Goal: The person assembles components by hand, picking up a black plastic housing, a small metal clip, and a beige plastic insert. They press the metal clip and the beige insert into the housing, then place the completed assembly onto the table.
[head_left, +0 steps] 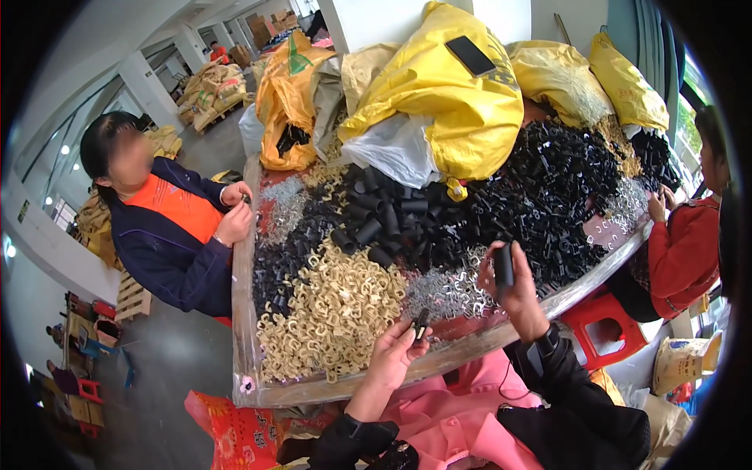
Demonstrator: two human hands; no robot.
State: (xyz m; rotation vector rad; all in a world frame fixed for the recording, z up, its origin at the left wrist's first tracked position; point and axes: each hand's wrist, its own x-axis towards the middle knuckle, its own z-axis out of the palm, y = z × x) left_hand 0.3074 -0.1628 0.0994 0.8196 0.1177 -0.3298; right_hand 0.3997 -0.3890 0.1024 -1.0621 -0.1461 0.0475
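My left hand [392, 354] is closed around a small black part [421, 319] with a pale metal-looking piece on it, just above the near edge of the table. Further right and a bit higher, my right hand [518, 301] grips a black cylinder [503, 265], held upright. Beside my left hand spreads a heap of beige U-shaped pieces [337, 313]. Between the two hands lie small silvery metal bits [446, 291]. Behind my right hand is a wide pile of small black parts [548, 188], with more black cylinders [376, 219] to its left.
A raised wooden rim [245, 298] borders the table. Across it, a yellow sack [439, 86] carries a phone [471, 56]; an orange sack [286, 94] stands alongside. A co-worker [168, 211] sits at left, another [689, 235] at right. A red stool [603, 329] is near my right arm.
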